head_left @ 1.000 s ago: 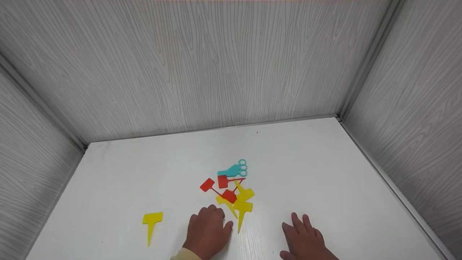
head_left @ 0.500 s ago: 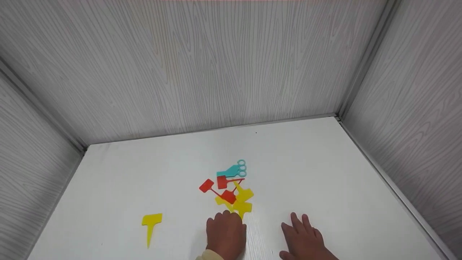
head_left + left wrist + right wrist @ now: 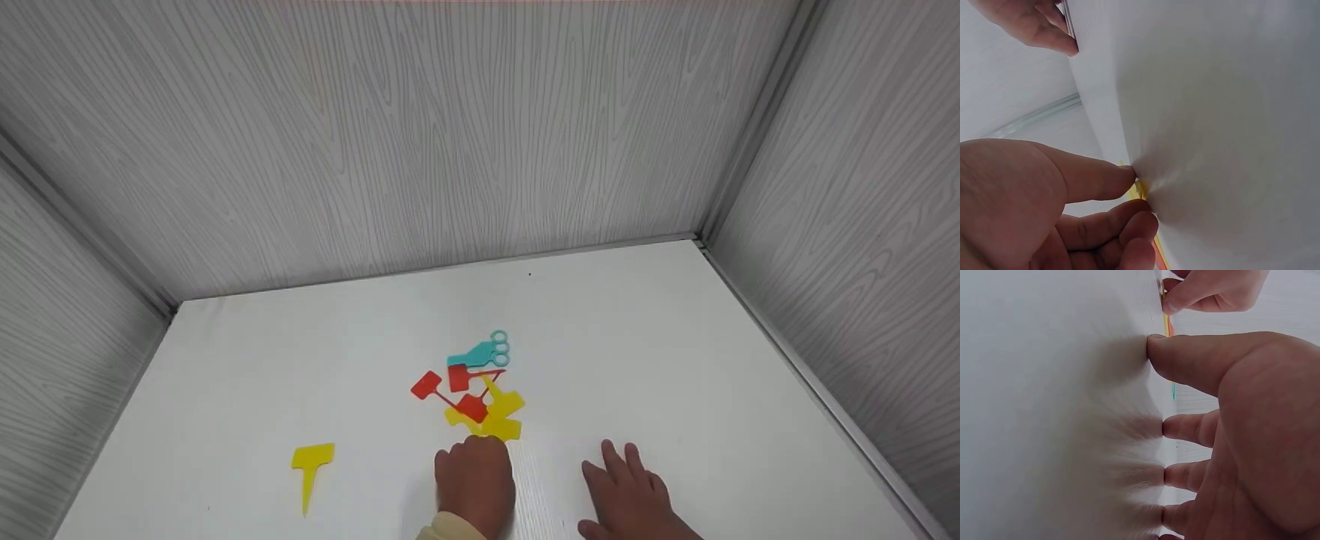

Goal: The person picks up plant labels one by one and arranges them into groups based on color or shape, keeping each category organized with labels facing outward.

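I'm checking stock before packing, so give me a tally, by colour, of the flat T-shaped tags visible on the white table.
Yellow flat T-shaped tags: 4
Red flat T-shaped tags: 3
Total: 7

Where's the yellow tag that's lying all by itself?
In the head view, the lone yellow tag lies on the white table to the left of the person's left hand, apart from the cluster of coloured pieces.
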Motion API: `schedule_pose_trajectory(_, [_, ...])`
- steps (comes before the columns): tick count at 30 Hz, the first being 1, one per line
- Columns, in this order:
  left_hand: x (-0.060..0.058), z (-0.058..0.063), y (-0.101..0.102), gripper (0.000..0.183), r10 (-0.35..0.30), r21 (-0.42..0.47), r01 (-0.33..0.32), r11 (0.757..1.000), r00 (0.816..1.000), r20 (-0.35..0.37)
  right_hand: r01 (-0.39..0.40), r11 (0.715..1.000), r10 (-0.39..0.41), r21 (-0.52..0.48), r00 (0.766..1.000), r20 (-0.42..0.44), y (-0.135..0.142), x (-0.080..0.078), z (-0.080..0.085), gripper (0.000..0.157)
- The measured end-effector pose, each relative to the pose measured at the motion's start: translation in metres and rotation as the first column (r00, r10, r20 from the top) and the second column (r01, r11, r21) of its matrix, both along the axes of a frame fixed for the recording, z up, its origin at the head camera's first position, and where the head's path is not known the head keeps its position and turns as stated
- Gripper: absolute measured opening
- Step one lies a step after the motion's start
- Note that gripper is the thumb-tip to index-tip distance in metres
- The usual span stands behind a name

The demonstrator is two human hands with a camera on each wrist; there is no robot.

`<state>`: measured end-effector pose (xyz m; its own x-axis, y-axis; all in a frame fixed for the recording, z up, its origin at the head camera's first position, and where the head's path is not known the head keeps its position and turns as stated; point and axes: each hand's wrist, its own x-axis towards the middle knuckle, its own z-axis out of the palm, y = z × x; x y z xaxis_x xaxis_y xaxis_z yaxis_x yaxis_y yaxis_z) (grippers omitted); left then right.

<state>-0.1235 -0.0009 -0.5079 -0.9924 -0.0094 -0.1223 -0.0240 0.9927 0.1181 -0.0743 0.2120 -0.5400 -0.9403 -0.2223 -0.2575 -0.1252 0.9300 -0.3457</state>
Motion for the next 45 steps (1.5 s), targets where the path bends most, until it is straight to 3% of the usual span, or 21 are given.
schedule_pose_trajectory(16, [0.0, 0.001, 0.0, 0.024, 0.048, 0.118, -0.05, 0.992, 0.999, 0.02, 0.036, 0.999, -0.038, 0.029, 0.997, 0.074, -0.003, -0.005, 0.003, 0.082])
schedule_pose_trajectory(30, [0.009, 0.013, -0.004, 0.028, 0.002, 0.22, -0.018, 0.975, 0.997, 0.072, 0.036, 0.999, -0.038, 0.033, 0.997, 0.063, -0.004, -0.003, 0.007, 0.078])
schedule_pose_trajectory(36, [0.012, 0.019, -0.02, 0.027, 0.082, 0.263, -0.092, 0.96, 0.995, 0.049, 0.019, 1.0, -0.02, 0.022, 0.999, 0.032, -0.002, 0.0, 0.009, 0.077])
schedule_pose_trajectory(45, [0.01, 0.017, -0.059, 0.03, 0.213, 0.2, -0.207, 0.958, 0.977, -0.007, 0.011, 1.0, -0.012, 0.028, 0.999, 0.029, 0.005, -0.001, 0.003, 0.08])
